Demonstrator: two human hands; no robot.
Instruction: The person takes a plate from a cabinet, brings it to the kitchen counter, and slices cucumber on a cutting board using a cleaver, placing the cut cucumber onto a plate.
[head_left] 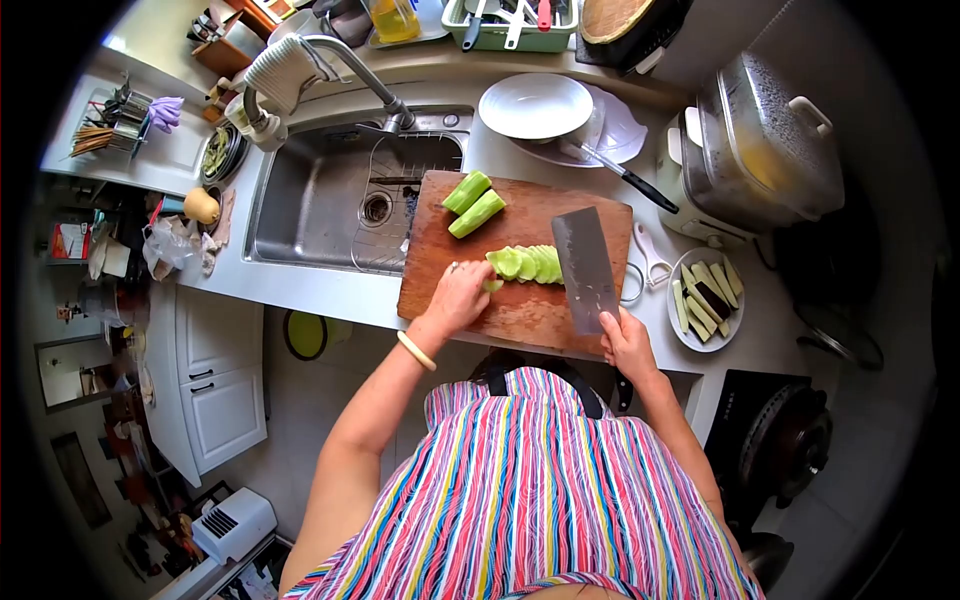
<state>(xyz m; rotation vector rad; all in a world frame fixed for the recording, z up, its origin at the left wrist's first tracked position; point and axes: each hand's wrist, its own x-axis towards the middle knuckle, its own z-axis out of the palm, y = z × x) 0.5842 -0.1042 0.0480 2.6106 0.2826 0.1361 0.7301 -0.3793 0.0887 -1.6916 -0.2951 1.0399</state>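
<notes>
A wooden cutting board (pixel 440 225) lies over the counter and the sink's right edge. My right hand (pixel 630 345) grips a broad cleaver (pixel 585 265) by its handle, with the blade standing at the right end of a row of pale green vegetable slices (pixel 528 264). At the left end of that row, my left hand (pixel 460 296) has its fingers bent and closed against the slices; a small piece shows by the fingertips. Two peeled green vegetable pieces (pixel 475 213) lie farther back on the board. The cleaver's handle is mostly hidden inside my right hand.
A steel sink (pixel 300 215) with a tap (pixel 400 118) is at the left. On the right stand a plate of eggplant strips (pixel 690 335), a white peeler (pixel 650 255) and a steamer (pixel 765 140). Behind are a white bowl (pixel 535 105) and a black-handled pan (pixel 625 175). A stove (pixel 775 440) is nearby.
</notes>
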